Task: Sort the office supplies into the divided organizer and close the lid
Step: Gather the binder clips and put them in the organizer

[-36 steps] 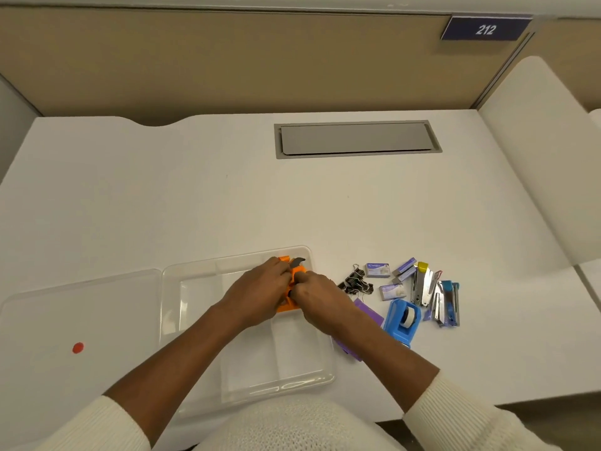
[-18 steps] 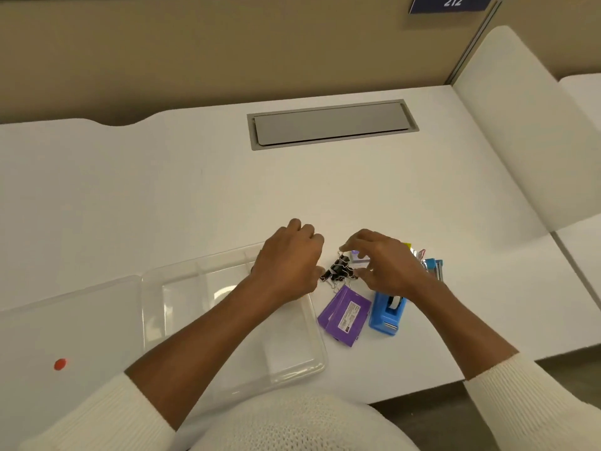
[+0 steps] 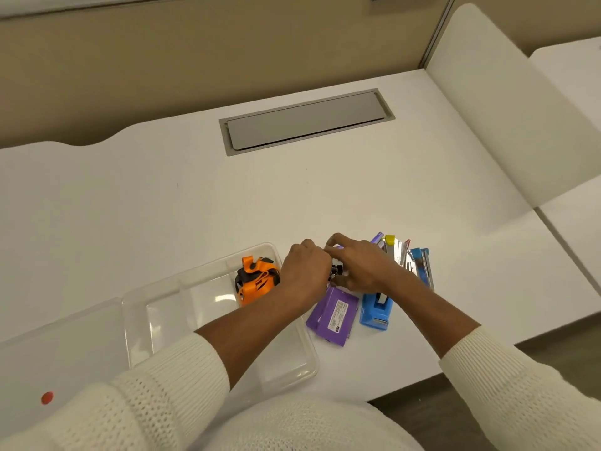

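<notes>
The clear divided organizer lies at the near left, its lid open flat to the left. An orange and black tool rests in its far right compartment. Just right of the organizer, my left hand and my right hand close in from both sides on a small heap of black binder clips, which they mostly hide. Near them lie purple packs, a blue tape dispenser, staplers and small staple boxes.
A grey cable hatch is set into the white desk farther back. A white divider panel rises at the right. A red dot marks the lid. The desk's front edge runs close below the supplies.
Both hands left the orange tool in the organizer, moved right to the binder clips and have now drawn together around them. The camera has shifted right.
</notes>
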Demonstrator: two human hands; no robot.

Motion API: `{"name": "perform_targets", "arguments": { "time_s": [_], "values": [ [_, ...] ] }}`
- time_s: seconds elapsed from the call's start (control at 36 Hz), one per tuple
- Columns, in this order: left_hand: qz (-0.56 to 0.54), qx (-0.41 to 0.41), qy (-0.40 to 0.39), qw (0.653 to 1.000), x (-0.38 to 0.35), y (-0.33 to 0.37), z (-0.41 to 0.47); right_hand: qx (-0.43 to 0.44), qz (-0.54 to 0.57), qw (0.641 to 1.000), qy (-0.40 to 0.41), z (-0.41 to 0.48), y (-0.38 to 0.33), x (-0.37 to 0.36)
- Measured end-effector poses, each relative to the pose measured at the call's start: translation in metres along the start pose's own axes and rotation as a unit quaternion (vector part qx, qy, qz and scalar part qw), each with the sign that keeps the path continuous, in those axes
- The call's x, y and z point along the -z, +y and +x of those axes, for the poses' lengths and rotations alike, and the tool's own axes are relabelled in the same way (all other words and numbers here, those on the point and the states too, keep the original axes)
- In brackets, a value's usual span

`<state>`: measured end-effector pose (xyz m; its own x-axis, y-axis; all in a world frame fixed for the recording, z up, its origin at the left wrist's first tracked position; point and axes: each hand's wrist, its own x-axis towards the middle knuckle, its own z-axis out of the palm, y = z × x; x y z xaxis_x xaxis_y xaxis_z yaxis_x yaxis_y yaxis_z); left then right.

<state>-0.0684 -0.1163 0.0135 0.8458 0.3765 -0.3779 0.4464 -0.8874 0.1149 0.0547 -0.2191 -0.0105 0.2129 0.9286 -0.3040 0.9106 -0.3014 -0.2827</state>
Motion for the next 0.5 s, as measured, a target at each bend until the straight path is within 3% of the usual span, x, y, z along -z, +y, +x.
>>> {"name": "perform_targets", "arguments": {
  "time_s": [0.25,0.5],
  "values": [
    [-0.063,0.065,0.018,0.996,-0.014,0.004,0.006,-0.029,-0.01,0.999,0.045,0.004,0.007,-0.001],
    [-0.085,0.06,0.034,0.994,-0.003,-0.003,0.011,-0.037,0.02,0.999,0.026,0.005,0.009,-0.001]
  ]
}}
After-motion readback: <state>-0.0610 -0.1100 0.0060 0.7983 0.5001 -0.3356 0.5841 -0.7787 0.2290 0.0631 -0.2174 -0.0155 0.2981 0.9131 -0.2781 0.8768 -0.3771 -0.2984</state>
